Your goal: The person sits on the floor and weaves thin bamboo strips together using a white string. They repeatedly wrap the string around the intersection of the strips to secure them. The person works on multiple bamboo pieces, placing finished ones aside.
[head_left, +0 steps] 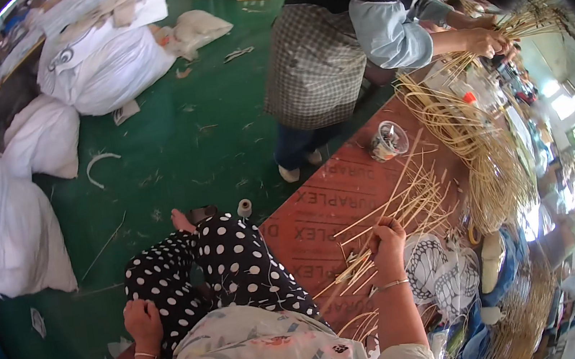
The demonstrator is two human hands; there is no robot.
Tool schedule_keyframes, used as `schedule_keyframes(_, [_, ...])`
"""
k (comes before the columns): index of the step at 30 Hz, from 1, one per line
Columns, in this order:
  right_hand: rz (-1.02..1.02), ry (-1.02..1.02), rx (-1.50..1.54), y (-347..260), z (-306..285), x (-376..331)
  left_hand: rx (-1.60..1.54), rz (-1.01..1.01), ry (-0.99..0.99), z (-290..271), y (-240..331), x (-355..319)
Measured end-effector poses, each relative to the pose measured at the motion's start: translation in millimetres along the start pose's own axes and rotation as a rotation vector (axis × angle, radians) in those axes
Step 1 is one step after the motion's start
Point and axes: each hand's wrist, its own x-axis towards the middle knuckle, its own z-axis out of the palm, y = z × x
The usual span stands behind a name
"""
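Note:
My left hand (142,320) rests on the side of my thigh in polka-dot trousers (236,255), its fingers curled in and nothing showing in them. Over the red board tabletop (294,233), my right hand (386,235) is closed in a pinch above a loose pile of straw-coloured strips (406,200). Whatever lies between those fingertips is too small or hidden to make out. More cut strips (358,272) lie under and beside this hand. A black-and-white patterned cloth item (441,272) sits just right of my wrist.
Across the table corner a co-worker in a checked apron (319,59) handles a bundle of stalks (535,20). A clear tub (389,140) and long looped strands (480,154) are on the table. White sacks (6,224) stand on the green floor at left; a thread cone (245,207) is near my foot.

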Motion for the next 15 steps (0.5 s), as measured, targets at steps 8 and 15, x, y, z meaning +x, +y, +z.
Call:
schedule_keyframes(8, [0.278,-0.248,-0.322,-19.6,10.3,-13.7,-0.012,-0.032,0.02,-1.3,0.5,0.9])
schedule_keyframes(15, [0.374,-0.429,-0.461,-6.8,18.5,-12.1,-0.026,-0.02,0.047,-1.4,-0.8,2.0])
